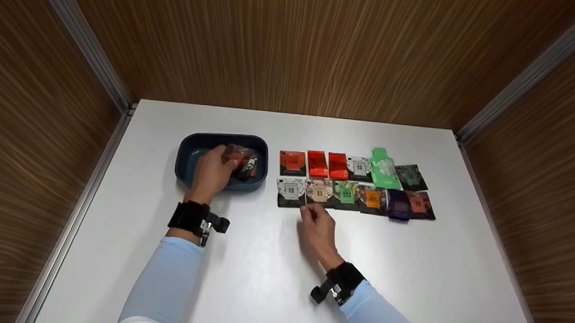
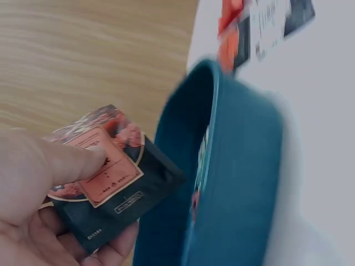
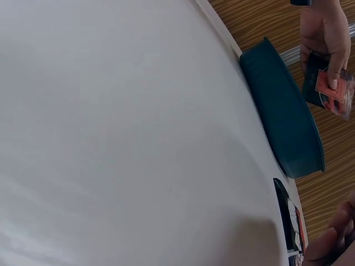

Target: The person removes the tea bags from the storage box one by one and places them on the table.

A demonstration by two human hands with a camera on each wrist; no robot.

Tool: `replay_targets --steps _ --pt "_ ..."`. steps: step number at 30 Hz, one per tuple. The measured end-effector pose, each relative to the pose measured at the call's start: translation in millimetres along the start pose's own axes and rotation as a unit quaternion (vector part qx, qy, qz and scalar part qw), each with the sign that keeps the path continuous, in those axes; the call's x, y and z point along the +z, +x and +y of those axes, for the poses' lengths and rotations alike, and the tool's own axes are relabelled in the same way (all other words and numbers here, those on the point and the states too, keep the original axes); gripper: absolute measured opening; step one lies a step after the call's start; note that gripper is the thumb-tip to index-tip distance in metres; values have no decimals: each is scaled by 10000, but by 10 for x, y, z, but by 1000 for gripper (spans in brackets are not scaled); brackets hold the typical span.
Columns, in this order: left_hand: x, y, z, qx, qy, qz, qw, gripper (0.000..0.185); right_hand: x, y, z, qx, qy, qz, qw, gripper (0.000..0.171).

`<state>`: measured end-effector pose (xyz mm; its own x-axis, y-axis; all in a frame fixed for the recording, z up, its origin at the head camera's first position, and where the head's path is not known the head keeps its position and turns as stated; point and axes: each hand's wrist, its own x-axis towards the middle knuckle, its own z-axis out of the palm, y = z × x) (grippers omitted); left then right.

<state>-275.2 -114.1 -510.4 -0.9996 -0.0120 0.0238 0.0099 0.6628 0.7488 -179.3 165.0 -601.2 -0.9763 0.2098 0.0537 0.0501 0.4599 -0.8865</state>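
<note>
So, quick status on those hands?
Left hand grips a dark packet over the blue bin. Right hand touches the packet rows. Nothing blocking.

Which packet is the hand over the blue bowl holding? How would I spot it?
Find the dark blue plastic bowl left of the packet rows. Above it, the left hand pinches a black square packet with a salmon-red label, the only one lifted off the table.

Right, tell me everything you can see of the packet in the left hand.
The packet is a small, flat, square sachet of glossy foil-like material, black with a salmon-red label bearing small print and a reddish pattern along its upper part. It looks sealed and uncreased. The left hand pinches it, thumb across the label and fingers underneath, holding it tilted above the dark blue tray, apart from the tray's wall. More packets lie in the tray below it.
</note>
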Motion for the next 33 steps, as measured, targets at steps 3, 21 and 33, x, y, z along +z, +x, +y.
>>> replay_targets --steps 3,21,33 --pt "127 -165 60 -122 -275 -2 9995 34 15 -5 -14 3 24 -22 10000 13" --pt "1051 -931 29 -143 -1799 -1254 9756 32 -44 -90 -20 -174 417 -1118 9927 17" --pt "1242 -1063 42 -441 -1569 -1418 9764 30 -145 -95 87 346 55 -1375 9899 15"
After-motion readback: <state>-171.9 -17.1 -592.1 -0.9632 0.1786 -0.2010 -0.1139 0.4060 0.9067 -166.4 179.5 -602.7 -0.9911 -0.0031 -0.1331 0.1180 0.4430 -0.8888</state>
